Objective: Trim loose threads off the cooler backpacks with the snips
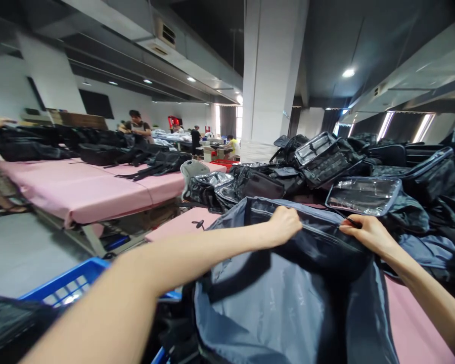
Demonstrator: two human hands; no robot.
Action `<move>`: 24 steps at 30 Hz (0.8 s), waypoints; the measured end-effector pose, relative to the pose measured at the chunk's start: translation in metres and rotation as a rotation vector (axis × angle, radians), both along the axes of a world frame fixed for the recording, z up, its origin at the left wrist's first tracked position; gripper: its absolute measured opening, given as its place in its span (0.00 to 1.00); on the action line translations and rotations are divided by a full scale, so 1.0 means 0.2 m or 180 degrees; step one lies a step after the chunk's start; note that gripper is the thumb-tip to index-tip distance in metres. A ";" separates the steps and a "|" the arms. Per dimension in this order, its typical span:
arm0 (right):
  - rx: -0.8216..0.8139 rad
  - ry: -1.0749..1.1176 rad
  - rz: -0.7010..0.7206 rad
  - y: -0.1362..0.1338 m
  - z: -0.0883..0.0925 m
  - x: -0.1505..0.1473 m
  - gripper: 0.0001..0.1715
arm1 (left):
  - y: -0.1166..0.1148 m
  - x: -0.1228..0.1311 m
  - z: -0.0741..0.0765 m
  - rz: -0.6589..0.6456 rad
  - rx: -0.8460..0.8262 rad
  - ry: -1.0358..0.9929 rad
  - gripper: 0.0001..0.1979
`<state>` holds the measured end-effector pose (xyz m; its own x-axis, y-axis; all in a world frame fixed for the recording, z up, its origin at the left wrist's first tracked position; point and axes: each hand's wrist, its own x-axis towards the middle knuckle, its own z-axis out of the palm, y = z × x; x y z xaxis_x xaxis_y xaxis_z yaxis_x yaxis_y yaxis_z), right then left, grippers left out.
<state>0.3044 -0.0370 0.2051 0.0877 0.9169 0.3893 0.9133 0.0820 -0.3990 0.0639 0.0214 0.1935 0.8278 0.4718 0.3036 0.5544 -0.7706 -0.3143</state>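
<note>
in the head view, an open bag point(296, 318) lies right in front of the person, its mouth facing them and its grey-blue lining showing, over the near table point(413, 318) with its pink cover. a zip point(318, 233) runs across the dark upper part of the inside.

the left hand point(286, 225) reaches across the bag, closed in a fist and gripping it near the zip; what exactly lies between its fingers is hidden. the right hand point(366, 232) is at the bag's upper right edge, thumb and forefinger pinching a small dark piece of it. the two hands are apart, with a stretch of the bag between them.

just beyond the bag, a pile point(326, 162) of dark bags spreads to the right, some with clear, shiny panels. a blue basket point(94, 265) is at lower left, near a dark bundle point(15, 323). further off on the left, black bags point(98, 151) lie along the far table point(91, 187), also covered in pink, with a grey chair point(193, 169) at its right end. a co-worker point(138, 129) is behind that table, and a white pillar point(269, 86) rises beyond the pile.
</note>
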 end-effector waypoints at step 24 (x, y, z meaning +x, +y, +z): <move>0.1244 -0.2836 0.1199 0.18 0.21 -0.71 0.09 | 0.34 -0.50 0.14 -0.0071 -0.2246 -0.1447 0.13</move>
<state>0.1625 -0.0008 0.2468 -0.6426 0.6215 0.4481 0.7524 0.4011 0.5226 -0.0362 0.0900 0.2222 0.7075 0.6612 0.2496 0.4930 -0.7147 0.4961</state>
